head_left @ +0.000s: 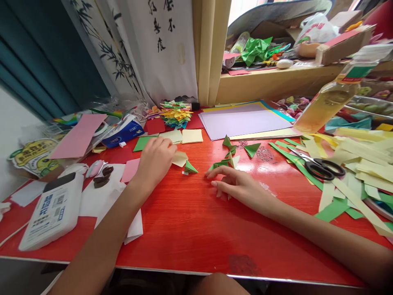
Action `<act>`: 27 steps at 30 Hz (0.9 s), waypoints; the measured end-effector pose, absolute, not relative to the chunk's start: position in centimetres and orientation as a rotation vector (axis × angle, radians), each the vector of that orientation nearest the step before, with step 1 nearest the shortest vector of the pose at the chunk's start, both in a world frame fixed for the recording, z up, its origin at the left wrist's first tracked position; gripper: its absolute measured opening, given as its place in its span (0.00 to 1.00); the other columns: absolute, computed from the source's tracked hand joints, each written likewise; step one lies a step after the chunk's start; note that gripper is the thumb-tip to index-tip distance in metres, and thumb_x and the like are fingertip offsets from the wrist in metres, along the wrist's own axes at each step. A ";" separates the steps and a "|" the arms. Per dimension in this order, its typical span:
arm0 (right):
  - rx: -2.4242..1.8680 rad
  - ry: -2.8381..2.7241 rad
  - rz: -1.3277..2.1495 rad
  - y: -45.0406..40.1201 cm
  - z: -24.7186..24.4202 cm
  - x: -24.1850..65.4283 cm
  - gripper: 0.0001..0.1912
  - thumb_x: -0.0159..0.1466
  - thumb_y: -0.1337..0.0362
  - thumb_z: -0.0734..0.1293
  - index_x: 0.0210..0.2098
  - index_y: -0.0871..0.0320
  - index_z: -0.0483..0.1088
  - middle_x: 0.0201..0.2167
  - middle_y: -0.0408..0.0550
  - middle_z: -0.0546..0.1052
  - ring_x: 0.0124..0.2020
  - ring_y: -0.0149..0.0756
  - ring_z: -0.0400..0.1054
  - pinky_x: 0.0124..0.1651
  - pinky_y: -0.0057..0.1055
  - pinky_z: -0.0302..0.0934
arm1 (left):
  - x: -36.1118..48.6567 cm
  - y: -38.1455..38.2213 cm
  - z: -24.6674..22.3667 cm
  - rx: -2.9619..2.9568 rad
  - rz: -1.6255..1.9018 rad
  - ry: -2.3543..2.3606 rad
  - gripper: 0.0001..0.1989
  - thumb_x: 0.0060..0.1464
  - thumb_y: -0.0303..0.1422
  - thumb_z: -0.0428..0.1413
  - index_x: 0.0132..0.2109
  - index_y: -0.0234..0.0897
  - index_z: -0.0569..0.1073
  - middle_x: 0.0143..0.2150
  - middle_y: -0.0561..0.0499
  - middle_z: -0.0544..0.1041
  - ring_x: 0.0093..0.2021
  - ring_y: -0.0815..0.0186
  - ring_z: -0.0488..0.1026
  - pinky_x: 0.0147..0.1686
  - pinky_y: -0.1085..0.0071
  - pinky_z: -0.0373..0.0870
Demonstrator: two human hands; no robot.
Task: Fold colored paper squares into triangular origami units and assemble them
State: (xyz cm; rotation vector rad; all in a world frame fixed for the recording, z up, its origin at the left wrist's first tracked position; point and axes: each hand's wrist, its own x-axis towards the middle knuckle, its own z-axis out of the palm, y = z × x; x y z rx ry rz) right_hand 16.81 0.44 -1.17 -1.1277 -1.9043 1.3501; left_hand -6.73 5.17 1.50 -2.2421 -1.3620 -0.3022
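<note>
Okay so, using the lavender paper sheets (242, 119) as the landmark: the green folded paper triangle (252, 150) sits just on their near side, and a loose cluster of green folded pieces (219, 164) lies a bit closer to the person. The right hand (242, 184) is at that cluster, fingers loosely bent and slightly apart; can't tell if a tip is actually touching. The left hand (157, 160) is left of the sheets and nearer, fingers curled down by a cream paper piece (179, 159), but the hand hides the tips, so no clue if they're clamped on it. Looks like sorting or picking up small paper bits, so imo take one by its edge and keep the other hand light so the folds don't get squashed. As for the surface, it's a glossy red tabletop (184, 246), kinda worn in patches, so thin paper might slide. Black-handled scissors (325, 169) and a heap of paper strips (371, 168) are right of the sheets, with a tilted-looking bottle (327, 102) just beside them on that side. Behind them there's a cluttered window ledge (270, 84), and a bamboo-painted hanging (172, 73) back and to the left.
</note>
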 end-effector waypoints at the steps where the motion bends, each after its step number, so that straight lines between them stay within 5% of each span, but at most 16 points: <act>1: -1.133 -1.903 1.345 0.4 -1.0 16.8 0.12 0.61 0.57 0.59 0.41 0.56 0.65 0.30 0.45 0.72 0.27 0.29 0.66 0.32 0.29 0.62 | -6.7 5.2 1.8 -2.161 -0.399 -1.357 0.11 0.55 0.26 0.44 0.35 0.36 0.71 0.35 0.45 0.72 0.40 0.58 0.67 0.39 0.61 0.61; 8: -1.002 -1.778 1.449 -0.4 -0.6 16.6 0.17 0.60 0.54 0.60 0.47 0.54 0.61 0.31 0.45 0.71 0.28 0.31 0.68 0.32 0.30 0.63 | -2.8 1.7 2.8 -2.142 -1.190 -1.211 0.04 0.54 0.28 0.49 0.32 0.36 0.68 0.28 0.51 0.70 0.30 0.68 0.65 0.31 0.70 0.62; 16: -1.055 -1.609 1.358 -0.9 -0.8 16.3 0.13 0.63 0.54 0.57 0.37 0.55 0.64 0.33 0.43 0.69 0.33 0.31 0.64 0.35 0.27 0.59 | 0.6 -1.5 1.1 -2.755 -1.362 -1.600 0.08 0.54 0.30 0.49 0.27 0.36 0.63 0.24 0.55 0.66 0.26 0.72 0.63 0.27 0.75 0.62; 22: -1.032 -1.580 1.487 -0.5 -1.1 16.5 0.12 0.62 0.55 0.58 0.35 0.54 0.69 0.29 0.42 0.70 0.31 0.31 0.62 0.33 0.26 0.56 | 0.3 -0.6 0.8 -2.639 -1.737 -1.935 0.04 0.53 0.33 0.51 0.34 0.38 0.66 0.32 0.54 0.71 0.34 0.71 0.69 0.33 0.75 0.67; 27: -0.943 -1.331 1.626 -0.2 -1.3 16.6 0.13 0.61 0.55 0.60 0.39 0.53 0.71 0.29 0.44 0.72 0.31 0.32 0.64 0.32 0.27 0.56 | 0.0 -0.2 0.1 -2.583 -1.523 -1.729 0.03 0.54 0.30 0.50 0.33 0.37 0.66 0.31 0.54 0.71 0.32 0.72 0.69 0.31 0.75 0.68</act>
